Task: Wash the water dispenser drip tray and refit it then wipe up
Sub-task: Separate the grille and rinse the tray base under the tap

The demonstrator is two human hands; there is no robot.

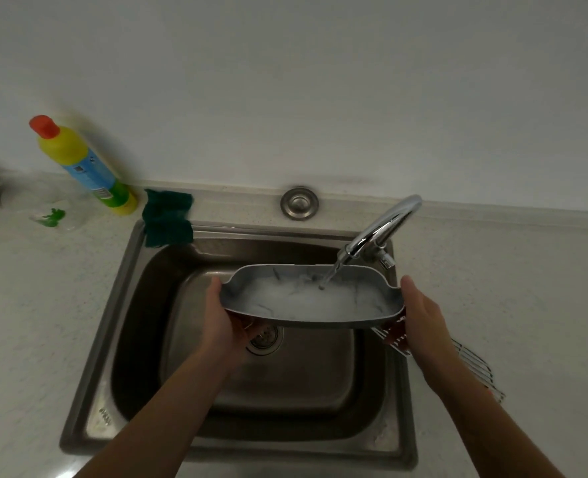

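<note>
My grip: left hand [225, 319] and right hand [420, 315] each clamped on an end of the drip tray [306, 300], held over the sink [120, 305]. Tray's long axis runs left-right between my hands; faucet [379, 229] stream lands right of centre, nearer right hand. Foamy water inside.

This is a kitchen, plainly a domestic or break-room one. A stainless steel sink [120, 339] is set into a pale speckled desk [510, 288] against a plain white wall. At the sink's far right corner a chrome tap [382, 229] runs water. Behind its far left corner lie a green scouring cloth [167, 215] and a yellow detergent bottle [85, 163].
</note>
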